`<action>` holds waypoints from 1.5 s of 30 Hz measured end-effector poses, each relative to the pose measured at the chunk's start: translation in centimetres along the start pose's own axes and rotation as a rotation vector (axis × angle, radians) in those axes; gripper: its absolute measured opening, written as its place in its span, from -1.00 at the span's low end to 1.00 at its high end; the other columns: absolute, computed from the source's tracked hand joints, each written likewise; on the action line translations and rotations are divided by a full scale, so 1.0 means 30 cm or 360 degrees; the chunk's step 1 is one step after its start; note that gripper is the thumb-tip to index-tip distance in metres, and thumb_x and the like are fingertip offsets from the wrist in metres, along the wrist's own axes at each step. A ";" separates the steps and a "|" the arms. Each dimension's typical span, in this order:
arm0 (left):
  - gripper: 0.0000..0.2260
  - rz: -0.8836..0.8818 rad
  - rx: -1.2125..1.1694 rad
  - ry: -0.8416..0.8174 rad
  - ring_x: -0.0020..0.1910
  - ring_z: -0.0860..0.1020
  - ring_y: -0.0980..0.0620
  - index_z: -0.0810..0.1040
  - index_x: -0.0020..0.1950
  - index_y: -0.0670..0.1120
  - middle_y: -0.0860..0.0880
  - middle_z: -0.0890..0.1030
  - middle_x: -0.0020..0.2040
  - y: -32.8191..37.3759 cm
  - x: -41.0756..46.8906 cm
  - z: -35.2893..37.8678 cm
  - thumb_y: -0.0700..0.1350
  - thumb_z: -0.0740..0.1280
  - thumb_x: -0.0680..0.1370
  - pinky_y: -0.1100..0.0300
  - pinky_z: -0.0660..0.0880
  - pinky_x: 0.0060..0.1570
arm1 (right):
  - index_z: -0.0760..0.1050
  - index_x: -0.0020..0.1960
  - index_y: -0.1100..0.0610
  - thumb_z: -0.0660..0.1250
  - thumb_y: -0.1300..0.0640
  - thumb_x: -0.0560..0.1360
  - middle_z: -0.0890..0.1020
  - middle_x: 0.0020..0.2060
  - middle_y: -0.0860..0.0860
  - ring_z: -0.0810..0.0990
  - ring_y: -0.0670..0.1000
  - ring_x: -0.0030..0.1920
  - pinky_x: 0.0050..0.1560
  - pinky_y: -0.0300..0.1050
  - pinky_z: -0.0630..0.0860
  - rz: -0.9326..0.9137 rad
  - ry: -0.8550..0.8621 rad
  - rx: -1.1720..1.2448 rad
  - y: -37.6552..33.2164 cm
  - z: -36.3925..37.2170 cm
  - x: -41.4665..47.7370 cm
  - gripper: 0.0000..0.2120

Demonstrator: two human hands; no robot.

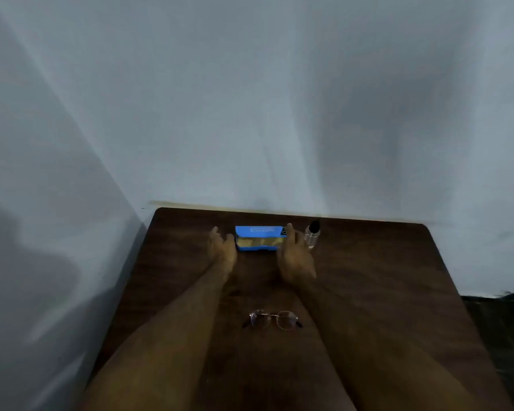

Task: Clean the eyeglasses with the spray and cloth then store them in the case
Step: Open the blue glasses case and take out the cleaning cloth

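A blue eyeglass case stands open at the far side of the dark wooden table, showing a yellowish lining or cloth inside. My left hand is just left of the case, fingers apart. My right hand is at the case's right end, fingers spread, holding nothing. A small clear spray bottle with a black cap stands right of the case, just past my right hand. Thin-rimmed round eyeglasses lie on the table between my forearms, lenses toward me.
A pale wall runs along the table's far edge and along its left side. The table's right edge drops off to a dark floor.
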State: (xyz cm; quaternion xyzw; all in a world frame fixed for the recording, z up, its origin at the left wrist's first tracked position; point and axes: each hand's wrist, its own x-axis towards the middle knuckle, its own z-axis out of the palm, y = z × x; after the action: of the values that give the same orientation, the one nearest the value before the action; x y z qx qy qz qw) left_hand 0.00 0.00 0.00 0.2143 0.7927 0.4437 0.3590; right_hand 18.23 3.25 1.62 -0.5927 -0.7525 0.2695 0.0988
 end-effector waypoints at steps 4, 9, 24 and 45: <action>-0.49 0.0012 0.0094 -0.0064 0.55 0.40 -0.13 0.24 0.66 -0.14 -0.17 0.38 0.60 -0.040 0.060 0.029 -0.22 0.25 0.71 0.02 0.35 0.53 | -0.07 0.69 0.13 0.18 0.10 0.69 0.18 0.60 0.17 0.31 0.25 0.53 0.32 0.21 0.49 0.0194 0.0075 0.0043 0.004 0.033 0.033 -0.34; -0.54 0.0061 0.0165 -0.0073 0.50 0.46 -0.15 0.37 0.59 -0.18 -0.17 0.48 0.53 -0.068 0.119 0.079 -0.28 0.27 0.68 0.03 0.39 0.51 | -0.07 0.68 0.12 0.15 0.07 0.71 0.26 0.57 0.20 0.43 0.27 0.45 0.32 0.23 0.48 0.0310 0.0114 0.0128 0.014 0.065 0.062 -0.36; -0.68 0.0158 0.0140 0.0004 0.32 0.61 -0.17 0.59 0.41 -0.22 -0.20 0.65 0.32 -0.156 0.147 0.065 -0.24 0.37 0.65 -0.08 0.55 0.36 | -0.08 0.68 0.14 0.21 0.09 0.70 0.54 0.39 0.21 0.62 0.22 0.24 0.22 0.10 0.56 0.0294 0.0209 0.0362 -0.018 0.078 0.074 -0.32; -0.75 -0.0028 -0.0087 0.0199 0.14 0.70 -0.10 0.67 0.27 -0.20 -0.10 0.73 0.12 -0.425 -0.203 -0.165 -0.27 0.37 0.61 -0.16 0.64 0.23 | 0.19 0.48 0.00 0.26 0.03 0.67 0.68 0.12 0.20 0.68 0.25 0.08 0.06 0.08 0.58 0.0218 -0.0036 0.0508 -0.008 0.171 -0.259 -0.56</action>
State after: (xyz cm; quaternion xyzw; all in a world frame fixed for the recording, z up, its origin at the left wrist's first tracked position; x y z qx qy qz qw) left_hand -0.05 -13.29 -6.91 0.1692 0.8031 0.4744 0.3183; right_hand 17.77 -5.60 -1.20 -0.6162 -0.6591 0.3983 0.1648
